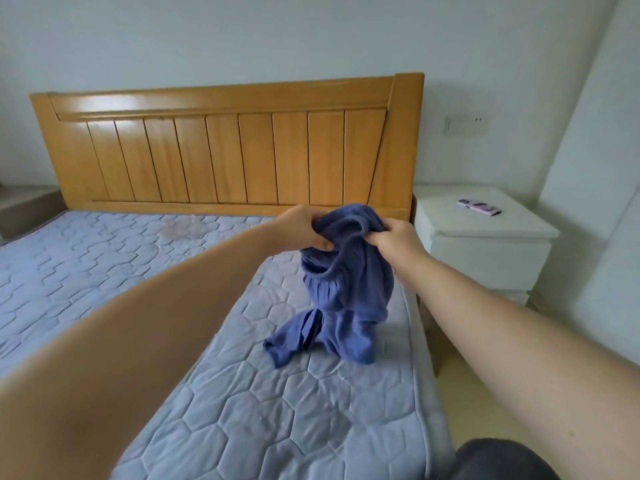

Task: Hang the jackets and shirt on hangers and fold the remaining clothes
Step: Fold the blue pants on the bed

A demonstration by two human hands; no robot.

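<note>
Garment (349, 289) hanging from left grip (302, 230), right grip (398, 238)

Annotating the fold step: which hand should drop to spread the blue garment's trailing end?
Likely left. Both grip the blue garment; the left hand is on the side where its end trails on the mattress, the right hand by the edge.
</note>
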